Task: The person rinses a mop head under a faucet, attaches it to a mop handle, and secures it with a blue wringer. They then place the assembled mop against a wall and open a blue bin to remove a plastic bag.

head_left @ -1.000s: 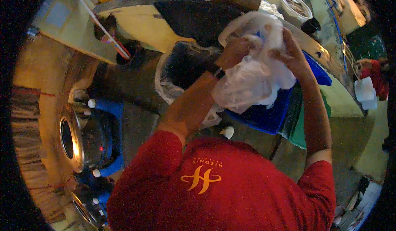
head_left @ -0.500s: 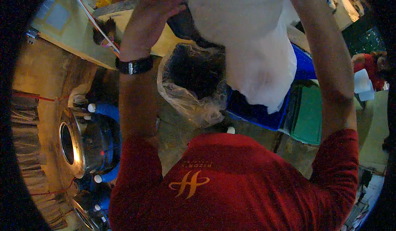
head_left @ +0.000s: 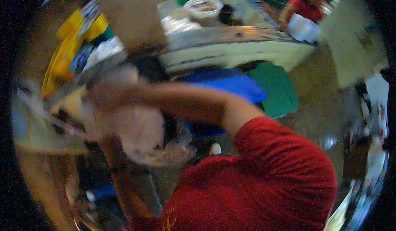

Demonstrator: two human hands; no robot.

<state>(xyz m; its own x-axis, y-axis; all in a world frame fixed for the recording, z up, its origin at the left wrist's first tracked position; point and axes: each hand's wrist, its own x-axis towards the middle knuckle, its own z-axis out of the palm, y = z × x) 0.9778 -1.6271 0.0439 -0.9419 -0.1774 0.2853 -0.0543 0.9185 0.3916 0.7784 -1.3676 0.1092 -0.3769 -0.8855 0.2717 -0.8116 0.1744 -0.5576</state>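
A whitish plastic bag (head_left: 142, 128) hangs at the left, below my hands. My right forearm reaches across to the left, so my right hand (head_left: 109, 96) is at the top of this bag. My left hand (head_left: 97, 126) is beside the bag, its arm rising from the lower edge. Motion smears the fingers of both hands, and I cannot make out their grip. Crumpled clear plastic (head_left: 177, 148) shows at the bag's lower right. What the bag holds is hidden.
A blue bin (head_left: 235, 86) and a green bin (head_left: 274, 91) stand below a long counter (head_left: 243, 51). On it is a white tub (head_left: 203, 7). Yellow crates (head_left: 68, 58) are at the far left, beside a brown pillar (head_left: 128, 16). Another person (head_left: 307, 8) in red holds something white (head_left: 304, 28).
The view has swung to the right. My right arm has come down and across to the left, and the whitish bag now hangs lower, at the left beside both hands.
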